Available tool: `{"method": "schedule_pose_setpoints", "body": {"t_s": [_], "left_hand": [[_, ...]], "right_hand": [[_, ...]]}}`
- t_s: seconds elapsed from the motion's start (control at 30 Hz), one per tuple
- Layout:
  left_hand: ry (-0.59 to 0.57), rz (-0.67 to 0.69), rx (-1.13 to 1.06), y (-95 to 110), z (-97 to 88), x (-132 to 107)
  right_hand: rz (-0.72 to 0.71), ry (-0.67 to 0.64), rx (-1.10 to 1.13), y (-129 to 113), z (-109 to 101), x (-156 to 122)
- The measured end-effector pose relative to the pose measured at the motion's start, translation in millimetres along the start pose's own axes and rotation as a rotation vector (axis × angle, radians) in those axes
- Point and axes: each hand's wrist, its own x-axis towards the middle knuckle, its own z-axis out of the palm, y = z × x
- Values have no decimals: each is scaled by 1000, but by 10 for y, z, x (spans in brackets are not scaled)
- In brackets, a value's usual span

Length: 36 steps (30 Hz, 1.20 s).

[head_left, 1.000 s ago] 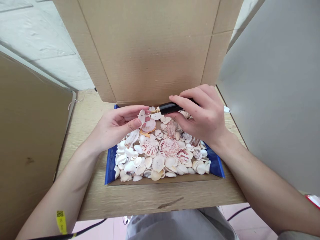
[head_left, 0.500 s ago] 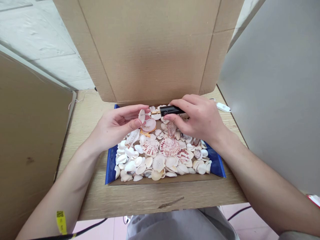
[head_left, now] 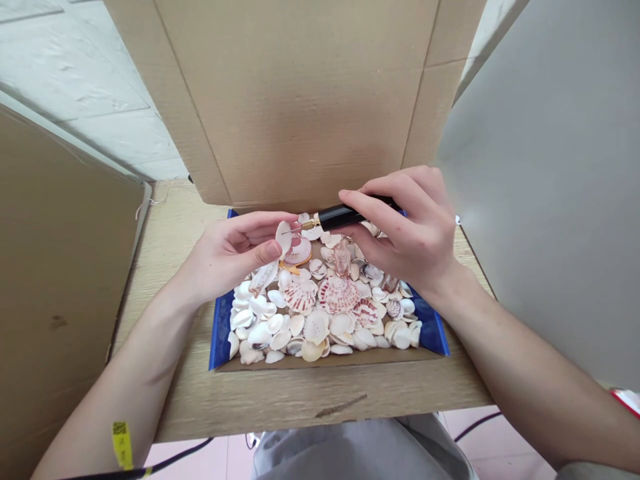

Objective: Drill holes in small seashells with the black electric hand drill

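Between thumb and fingers, my left hand (head_left: pixel 235 250) pinches a small white seashell (head_left: pixel 283 239) with its face turned to the right. My right hand (head_left: pixel 407 217) grips a black mini drill (head_left: pixel 340 217) with a brass chuck, held slanted. The thin bit points left and its tip meets the shell's face; whether it has gone through I cannot tell. Below both hands lies a shallow tray with blue ends (head_left: pixel 220 337), filled with many shells. Among them are red-striped scallop shells (head_left: pixel 339 293) and a pinkish shell (head_left: pixel 299 250) dotted with small holes.
A tall cardboard panel (head_left: pixel 300 100) stands behind the tray on the wooden table (head_left: pixel 280 400). Another cardboard panel (head_left: pixel 60 253) rises at the left, and a grey panel (head_left: pixel 545 187) at the right. A black cable with a yellow tag (head_left: pixel 121 445) crosses near my left forearm.
My right hand has risen and tilted, so the drill's rear end sits higher. The bit still meets the shell, which has turned slightly in my left hand.
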Motion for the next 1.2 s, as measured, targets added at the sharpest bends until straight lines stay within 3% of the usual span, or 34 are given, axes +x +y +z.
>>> {"method": "schedule_pose_setpoints", "body": {"t_s": [0.13, 0.3, 0.47, 0.87, 1.2], "left_hand": [[2, -25, 1, 5, -8, -2], [40, 29, -43, -24, 4, 7], [-44, 22, -64, -11, 51, 7], [20, -23, -76, 5, 47, -19], [176, 80, 35, -88, -22, 25]], "right_hand": [[-12, 37, -29, -7, 3, 14], [-14, -125, 30, -3, 23, -4], [-107, -258, 101, -54, 23, -13], [-106, -224, 81, -62, 14, -6], [22, -71, 75, -32, 21, 9]]}}
